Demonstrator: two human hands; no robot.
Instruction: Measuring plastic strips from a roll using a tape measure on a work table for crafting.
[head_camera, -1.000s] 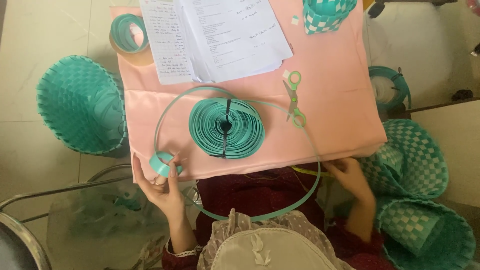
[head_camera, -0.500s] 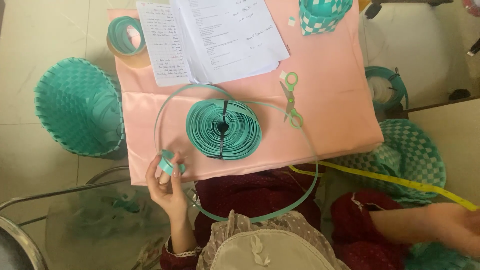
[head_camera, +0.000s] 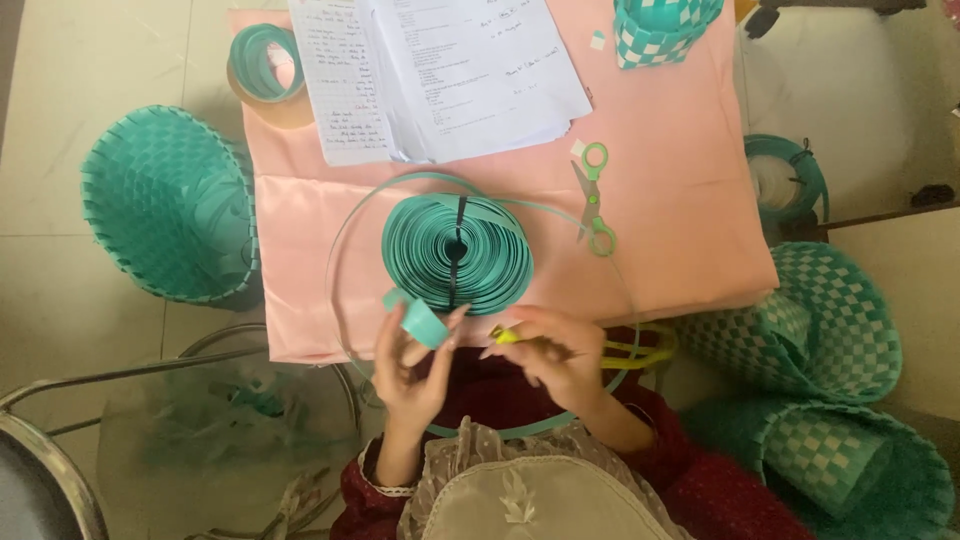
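Note:
My left hand holds the curled end of a teal plastic strip just below a large coil of the same teal strip lying on a pink cloth. A long loop of the strip runs from the coil around in front of me. My right hand pinches the end of a yellow tape that trails to the right. The two hands are close together at the cloth's near edge.
Green-handled scissors lie right of the coil. An open notebook and a small teal roll sit at the far side. Woven teal baskets stand on the floor at left and right, another on the cloth.
My right hand came back from the far right with the yellow tape and now meets the left hand. The left hand moved right with the strip end.

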